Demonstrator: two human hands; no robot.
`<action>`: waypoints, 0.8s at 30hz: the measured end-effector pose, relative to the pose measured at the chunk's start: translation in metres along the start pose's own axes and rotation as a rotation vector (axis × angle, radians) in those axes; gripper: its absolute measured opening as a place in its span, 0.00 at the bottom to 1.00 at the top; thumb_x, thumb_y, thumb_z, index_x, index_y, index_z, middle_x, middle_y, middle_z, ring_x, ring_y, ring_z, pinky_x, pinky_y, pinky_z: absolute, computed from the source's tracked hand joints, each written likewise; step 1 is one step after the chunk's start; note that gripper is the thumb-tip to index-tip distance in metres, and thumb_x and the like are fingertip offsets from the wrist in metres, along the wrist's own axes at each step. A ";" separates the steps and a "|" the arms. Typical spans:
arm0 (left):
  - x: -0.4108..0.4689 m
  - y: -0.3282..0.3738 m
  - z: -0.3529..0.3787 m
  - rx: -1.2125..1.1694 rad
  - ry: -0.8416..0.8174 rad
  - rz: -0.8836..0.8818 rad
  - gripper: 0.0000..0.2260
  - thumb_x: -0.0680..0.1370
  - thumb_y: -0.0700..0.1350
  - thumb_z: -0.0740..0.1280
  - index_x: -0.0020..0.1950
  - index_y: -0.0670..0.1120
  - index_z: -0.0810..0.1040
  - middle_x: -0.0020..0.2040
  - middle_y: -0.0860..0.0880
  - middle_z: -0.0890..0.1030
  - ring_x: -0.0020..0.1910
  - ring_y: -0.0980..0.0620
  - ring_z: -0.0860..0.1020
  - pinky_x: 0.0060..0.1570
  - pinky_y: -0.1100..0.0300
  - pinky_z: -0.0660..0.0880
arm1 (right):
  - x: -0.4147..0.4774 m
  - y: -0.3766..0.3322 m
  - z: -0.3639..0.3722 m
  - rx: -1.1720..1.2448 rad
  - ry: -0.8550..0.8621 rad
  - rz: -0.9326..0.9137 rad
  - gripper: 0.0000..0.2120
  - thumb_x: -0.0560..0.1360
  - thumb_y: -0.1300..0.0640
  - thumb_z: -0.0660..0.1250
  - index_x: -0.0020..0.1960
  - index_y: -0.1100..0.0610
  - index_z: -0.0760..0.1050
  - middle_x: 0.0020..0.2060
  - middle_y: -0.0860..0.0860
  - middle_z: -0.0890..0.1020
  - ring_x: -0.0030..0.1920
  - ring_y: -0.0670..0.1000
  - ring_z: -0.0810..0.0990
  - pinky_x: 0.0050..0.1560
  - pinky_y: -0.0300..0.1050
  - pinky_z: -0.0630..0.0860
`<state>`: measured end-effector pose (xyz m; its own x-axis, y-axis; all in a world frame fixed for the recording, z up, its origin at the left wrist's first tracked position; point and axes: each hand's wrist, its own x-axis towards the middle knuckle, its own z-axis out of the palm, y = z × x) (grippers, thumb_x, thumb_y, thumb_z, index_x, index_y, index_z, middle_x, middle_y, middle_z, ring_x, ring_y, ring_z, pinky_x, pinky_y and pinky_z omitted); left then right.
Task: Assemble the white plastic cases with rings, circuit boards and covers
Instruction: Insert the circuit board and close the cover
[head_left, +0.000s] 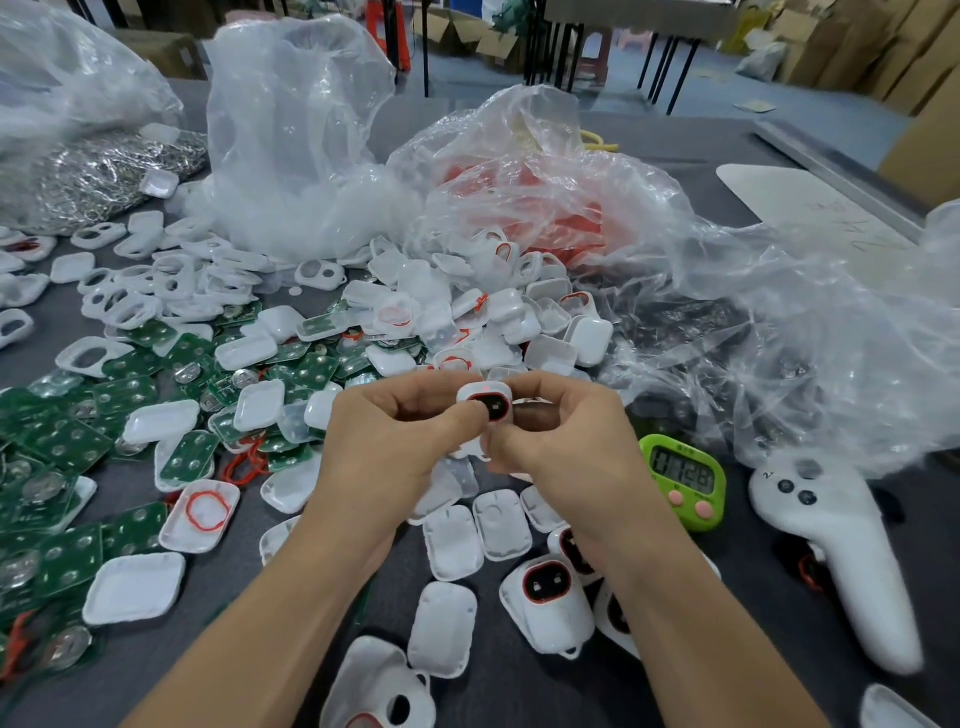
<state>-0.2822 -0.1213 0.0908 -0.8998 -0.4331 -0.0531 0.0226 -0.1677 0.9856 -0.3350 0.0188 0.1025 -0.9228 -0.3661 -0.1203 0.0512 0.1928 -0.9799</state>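
1. While the green circuit boards lay heaped at the far left of the table, the real action sat dead centre.
2. Left hand was curled in tight, fingers tucked behind and thumb pressed onto the face of the white case: a firm pinch.
3. That case hung between both hands, just above the loose covers, with its red ring showing round the dark window.
4. Right hand gripped the case's right edge and lower end, fingers wrapped round it.
5. This looked like the closing squeeze. Done well, the pressure would go evenly round the rim, corner by corner, with the thumb kept off the ring so it was not nipped in the seam. A quick turn of the case would then check for gaps.
6. Down to the right, finished cases lay beside the right forearm, and the green timer stood just beyond.
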 end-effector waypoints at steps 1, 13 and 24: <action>0.001 0.000 -0.001 -0.005 0.017 -0.001 0.07 0.70 0.41 0.79 0.47 0.48 0.89 0.43 0.44 0.88 0.42 0.49 0.86 0.42 0.61 0.82 | 0.000 -0.003 -0.003 -0.011 -0.025 0.005 0.10 0.71 0.65 0.74 0.47 0.51 0.85 0.35 0.50 0.87 0.33 0.46 0.83 0.42 0.46 0.82; 0.004 -0.002 -0.012 0.619 0.319 0.225 0.07 0.76 0.49 0.72 0.50 0.59 0.87 0.45 0.64 0.86 0.47 0.66 0.82 0.52 0.64 0.77 | -0.052 -0.025 -0.087 -0.679 -0.211 0.021 0.11 0.72 0.56 0.76 0.49 0.40 0.86 0.41 0.34 0.86 0.43 0.36 0.84 0.46 0.35 0.79; 0.016 -0.020 -0.026 1.292 -0.009 0.266 0.30 0.83 0.61 0.59 0.82 0.47 0.61 0.83 0.45 0.57 0.83 0.47 0.49 0.80 0.53 0.44 | -0.003 -0.037 -0.056 -0.758 0.023 -0.128 0.10 0.74 0.58 0.73 0.47 0.44 0.87 0.37 0.38 0.85 0.38 0.36 0.82 0.37 0.22 0.73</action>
<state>-0.2857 -0.1484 0.0662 -0.9354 -0.3147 0.1614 -0.2269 0.8841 0.4085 -0.3552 0.0642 0.1482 -0.9118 -0.4105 -0.0017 -0.3249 0.7242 -0.6083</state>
